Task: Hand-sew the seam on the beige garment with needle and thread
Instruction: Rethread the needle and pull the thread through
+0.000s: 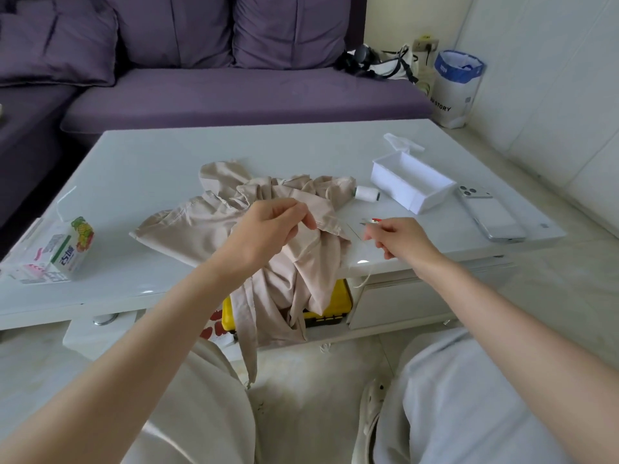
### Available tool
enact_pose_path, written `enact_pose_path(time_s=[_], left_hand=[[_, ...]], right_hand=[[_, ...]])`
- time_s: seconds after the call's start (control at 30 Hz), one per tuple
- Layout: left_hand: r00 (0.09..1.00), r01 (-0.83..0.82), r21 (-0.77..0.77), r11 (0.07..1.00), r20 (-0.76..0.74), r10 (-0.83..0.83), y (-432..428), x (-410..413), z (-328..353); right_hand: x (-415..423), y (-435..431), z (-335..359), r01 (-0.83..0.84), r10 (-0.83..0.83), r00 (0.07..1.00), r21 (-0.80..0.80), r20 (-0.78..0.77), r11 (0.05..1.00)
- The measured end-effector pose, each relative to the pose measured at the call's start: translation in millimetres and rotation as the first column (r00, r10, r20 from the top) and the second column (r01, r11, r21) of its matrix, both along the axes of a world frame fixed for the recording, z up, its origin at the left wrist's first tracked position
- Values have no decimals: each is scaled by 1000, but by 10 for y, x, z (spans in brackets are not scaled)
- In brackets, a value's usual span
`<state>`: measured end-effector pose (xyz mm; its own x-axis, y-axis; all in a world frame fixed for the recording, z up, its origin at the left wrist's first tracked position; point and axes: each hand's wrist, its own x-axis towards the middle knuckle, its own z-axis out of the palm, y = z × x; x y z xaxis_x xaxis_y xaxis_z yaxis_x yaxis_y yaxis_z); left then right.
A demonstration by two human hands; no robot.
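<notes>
At the tabletop's near edge, the left hand [268, 226] pinches a hemmed fold of the beige garment [201, 226], which drapes over that edge. The right hand [398, 237] has its grip pinched on the thread [365, 279]. Mid-stitch, I'd judge; next, draw the thread gently taut.

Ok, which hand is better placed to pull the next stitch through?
Right. The right hand pinches the thread just off the seam edge, its tail hanging below; the left hand is occupied pinching the beige garment at its folded edge.
</notes>
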<state>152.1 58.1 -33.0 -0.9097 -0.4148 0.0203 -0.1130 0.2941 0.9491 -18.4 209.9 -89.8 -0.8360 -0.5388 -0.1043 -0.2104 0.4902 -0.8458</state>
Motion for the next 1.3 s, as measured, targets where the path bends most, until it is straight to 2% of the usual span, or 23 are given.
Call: enact_pose_path(time_s=[0.1,0.27,0.37,0.47,0.53,0.6,0.67,0.7,0.77,0.87,1.03,1.1,1.17,1.23,1.3], left_hand=[[998,3,-27,1000,-57,-5,-16,115,91],[987,-14,0,1000,-159,14,-57,289,204],[987,-22,-32,999,-161,17,-101,355,196],[991,-40,-51,998,-132,33,-141,397,162],[993,-44,-64,997,-116,36,-160,413,134],[994,-45,-69,997,-100,38,-169,415,106],[995,-54,-76,996,-84,47,-165,402,83],[995,-59,-76,995,-81,52,-158,393,78],[994,-71,-54,996,-87,66,-158,395,77],[991,-115,-87,990,-84,108,-251,438,35],[965,-257,-98,961,-72,251,-472,524,-116],[936,-336,-8,942,-109,333,-540,545,-182],[908,-332,234,914,-183,377,-585,562,-220],[889,-163,542,824,-282,361,-590,572,-212],[845,25,749,662,-370,386,-575,574,-185]], right_hand=[[-57,-24,-139,30,-26,999,86,-45,996],[-83,-91,-292,43,-33,996,117,-84,992],[-67,-114,-325,23,-4,994,171,-109,985],[-31,-166,-318,25,72,954,317,-291,948],[150,-242,-156,0,119,895,268,-431,963],[450,-351,138,-171,177,915,48,-364,984],[785,-458,440,-377,356,923,-149,-148,914],[917,-499,545,-452,444,892,-173,-86,875],[1039,-573,606,-538,535,842,-203,-71,818],[1029,-605,566,-504,502,860,-288,-87,814],[851,-478,369,-437,437,898,-181,-39,881],[746,-411,283,-386,388,922,-118,-11,915],[616,-338,186,-336,338,941,-70,21,939],[498,-279,92,-287,289,956,-49,47,957],[420,-244,23,-250,251,967,-17,53,968]])
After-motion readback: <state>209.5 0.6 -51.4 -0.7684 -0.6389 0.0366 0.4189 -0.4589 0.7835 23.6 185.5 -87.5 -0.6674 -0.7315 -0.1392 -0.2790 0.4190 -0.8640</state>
